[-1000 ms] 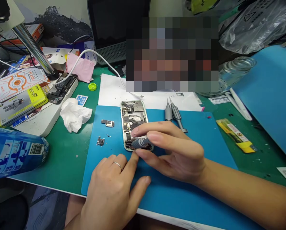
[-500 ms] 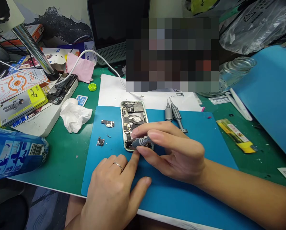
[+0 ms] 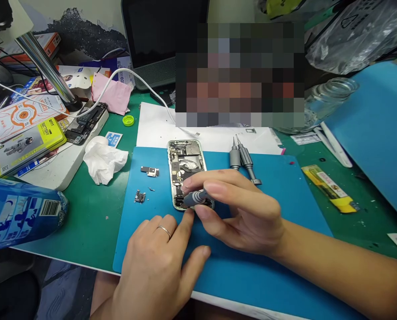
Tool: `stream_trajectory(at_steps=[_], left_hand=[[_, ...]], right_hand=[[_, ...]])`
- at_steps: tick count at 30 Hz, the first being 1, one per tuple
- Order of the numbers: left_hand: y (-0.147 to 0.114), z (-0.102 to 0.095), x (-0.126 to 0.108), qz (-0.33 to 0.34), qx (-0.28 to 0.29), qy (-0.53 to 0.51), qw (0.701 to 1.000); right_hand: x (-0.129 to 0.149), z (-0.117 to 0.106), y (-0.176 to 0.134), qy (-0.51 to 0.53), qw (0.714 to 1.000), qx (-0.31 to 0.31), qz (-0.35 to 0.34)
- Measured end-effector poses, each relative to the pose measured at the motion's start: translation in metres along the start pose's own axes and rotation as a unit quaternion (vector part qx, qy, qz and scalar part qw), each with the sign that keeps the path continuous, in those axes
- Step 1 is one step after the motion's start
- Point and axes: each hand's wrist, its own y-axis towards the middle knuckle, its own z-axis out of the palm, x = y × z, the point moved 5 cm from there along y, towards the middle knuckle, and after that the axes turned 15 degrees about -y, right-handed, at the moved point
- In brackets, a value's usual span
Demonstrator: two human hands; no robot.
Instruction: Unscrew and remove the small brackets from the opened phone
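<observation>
An opened smartphone (image 3: 181, 162) lies on the blue mat (image 3: 238, 275), its inner boards bare. My right hand (image 3: 241, 209) pinches a short grey screwdriver (image 3: 196, 198) over the phone's lower end; the tip is hidden by the handle and fingers. At the phone's bottom edge rests the index fingertip of my left hand (image 3: 158, 258), which wears a ring; its thumb is spread away and nothing is held. Left of the phone lie a small bracket-like part (image 3: 150, 171), a small square part (image 3: 139, 197) and a tiny metal piece (image 3: 151, 189).
Two more screwdrivers (image 3: 243, 158) lie behind my right hand. A crumpled tissue (image 3: 104, 161), a blue plastic pack (image 3: 21, 215) and a yellow battery box (image 3: 28, 146) are at left. A glass jar (image 3: 328, 102) and a yellow packet (image 3: 331, 189) are at right. A white cable (image 3: 145, 80) arches behind.
My right thumb has shifted slightly to the right along the screwdriver, and the handle's angle has changed a little. My left hand and the phone stay in place.
</observation>
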Motion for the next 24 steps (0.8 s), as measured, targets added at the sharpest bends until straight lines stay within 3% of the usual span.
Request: stream_trajectory(at_steps=[24], left_hand=[[-0.0003, 0.0, -0.0004, 0.001, 0.011, 0.007, 1.0]], right_hand=[[0.0002, 0.004, -0.0018, 0.005, 1.0, -0.009, -0.014]])
